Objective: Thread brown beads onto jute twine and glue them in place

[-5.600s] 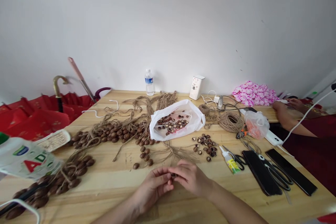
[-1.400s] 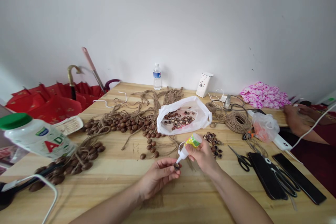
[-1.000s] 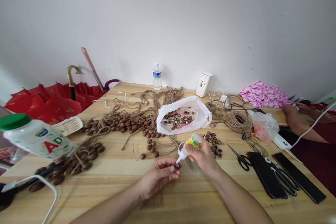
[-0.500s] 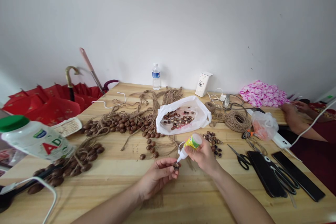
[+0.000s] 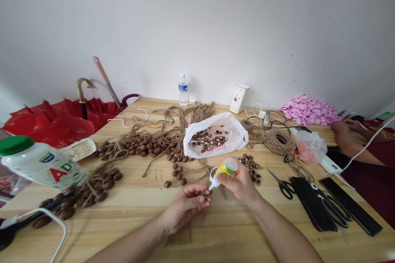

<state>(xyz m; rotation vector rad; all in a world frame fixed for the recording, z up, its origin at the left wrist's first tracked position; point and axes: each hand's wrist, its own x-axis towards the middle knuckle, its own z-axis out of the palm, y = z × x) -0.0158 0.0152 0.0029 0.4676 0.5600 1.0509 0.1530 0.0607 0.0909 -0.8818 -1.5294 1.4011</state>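
Between thumb and fingers, my left hand (image 5: 187,205) pinches a brown half nutshell (image 5: 206,193), its hollow side facing up. My right hand (image 5: 239,183) is wrapped round a glue bottle (image 5: 224,168) with a yellow-green label, tilted downward. The white nozzle tip is at the shell's rim; I cannot tell whether glue is flowing. Just beyond my hands lies a white plastic bag (image 5: 239,148) holding many half shells. Loose half shells (image 5: 251,166) are scattered right of it. Round brown nuts (image 5: 148,146) with twine tied to them are heaped to the left.
Scissors (image 5: 285,189), a black phone-like slab (image 5: 311,201) and a coil of twine (image 5: 279,141) lie on the right. A large white bottle (image 5: 43,164) stands at left, a water bottle (image 5: 183,92) by the wall. Another person's arm (image 5: 348,144) rests at far right.
The half shell in my left hand has tipped slightly, and the glue nozzle has shifted a little on its rim. Both hands stay in nearly the same place.
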